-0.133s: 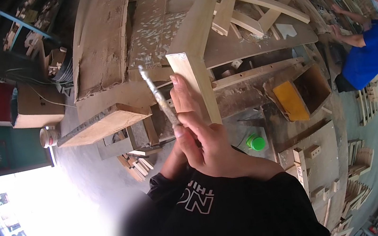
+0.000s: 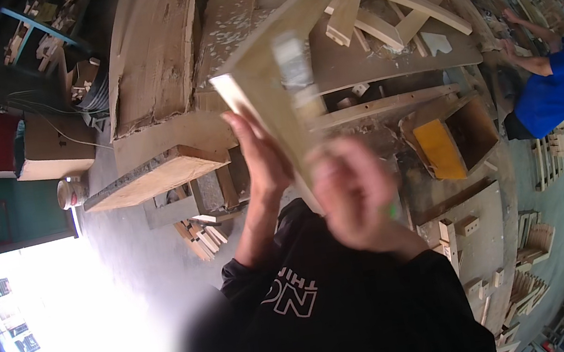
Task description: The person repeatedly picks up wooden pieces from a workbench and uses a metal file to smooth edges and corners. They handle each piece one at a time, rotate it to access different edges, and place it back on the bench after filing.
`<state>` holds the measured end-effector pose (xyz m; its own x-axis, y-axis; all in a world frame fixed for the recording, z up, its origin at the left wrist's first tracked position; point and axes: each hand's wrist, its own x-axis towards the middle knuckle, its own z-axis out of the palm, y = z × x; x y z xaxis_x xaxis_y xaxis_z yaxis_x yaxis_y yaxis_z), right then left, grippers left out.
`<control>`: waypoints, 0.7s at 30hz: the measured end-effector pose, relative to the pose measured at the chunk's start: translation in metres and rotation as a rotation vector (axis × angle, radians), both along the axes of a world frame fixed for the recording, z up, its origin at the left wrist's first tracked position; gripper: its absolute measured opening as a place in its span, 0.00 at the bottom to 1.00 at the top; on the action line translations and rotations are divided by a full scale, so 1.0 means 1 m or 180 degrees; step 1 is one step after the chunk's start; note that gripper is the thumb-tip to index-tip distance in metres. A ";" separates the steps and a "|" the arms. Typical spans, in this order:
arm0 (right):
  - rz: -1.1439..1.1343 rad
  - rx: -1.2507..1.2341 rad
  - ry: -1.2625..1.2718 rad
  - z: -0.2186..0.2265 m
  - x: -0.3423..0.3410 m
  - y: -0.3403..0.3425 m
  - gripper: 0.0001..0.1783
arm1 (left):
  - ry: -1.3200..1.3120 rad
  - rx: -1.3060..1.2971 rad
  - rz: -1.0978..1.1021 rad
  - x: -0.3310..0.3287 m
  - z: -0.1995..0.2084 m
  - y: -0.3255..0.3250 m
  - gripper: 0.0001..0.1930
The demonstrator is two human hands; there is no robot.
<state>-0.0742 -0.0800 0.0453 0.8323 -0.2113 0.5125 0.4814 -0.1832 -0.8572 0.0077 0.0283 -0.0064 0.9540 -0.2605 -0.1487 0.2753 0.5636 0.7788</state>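
My left hand (image 2: pixel 264 160) is closed round the lower arm of an angled pale wooden frame piece (image 2: pixel 266 110), its thumb along the near edge. The piece slants up and away over the bench; its pale end face points left. To the right of it my right hand (image 2: pixel 355 191), smeared by motion, grips a flat brush (image 2: pixel 294 67) with a whitish, blurred head held upright. The brush head overlaps the wood in the picture; whether they touch I cannot tell. A similar wooden frame (image 2: pixel 386 16) lies on the bench just beyond.
Cardboard with white smears (image 2: pixel 231 29) covers part of the bench. A thick board (image 2: pixel 161 174) juts out at left. On the right stand an open box with a yellow side (image 2: pixel 439 148) and a person in a blue shirt (image 2: pixel 556 93). Wood strips (image 2: pixel 201 240) lie below left.
My right hand and the brush have swung right, from across the front of the wood to its right side, turning the brush's broad face into view. The wood's near end has shifted left.
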 end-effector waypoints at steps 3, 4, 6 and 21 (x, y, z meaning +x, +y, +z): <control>-0.0446 0.0715 0.1084 -0.024 0.031 -0.040 0.13 | -0.0672 0.0094 0.0171 0.016 -0.006 0.035 0.36; -0.0723 0.0647 0.1260 -0.043 0.047 -0.055 0.11 | -0.0527 -0.0132 0.0061 0.018 -0.010 0.041 0.31; -0.1278 -0.0951 0.1199 -0.102 0.071 -0.083 0.09 | -0.0258 -0.0636 0.0014 0.020 -0.010 0.045 0.25; -0.1374 -0.1568 0.0984 -0.209 0.125 -0.051 0.07 | 0.0302 -0.4220 -0.1346 0.062 -0.037 0.014 0.14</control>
<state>0.0510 -0.1308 -0.1640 0.8490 -0.3591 0.3876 0.0277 -0.7023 -0.7114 0.0697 0.0422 -0.0435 0.7689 -0.5187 0.3739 0.6288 0.7196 -0.2947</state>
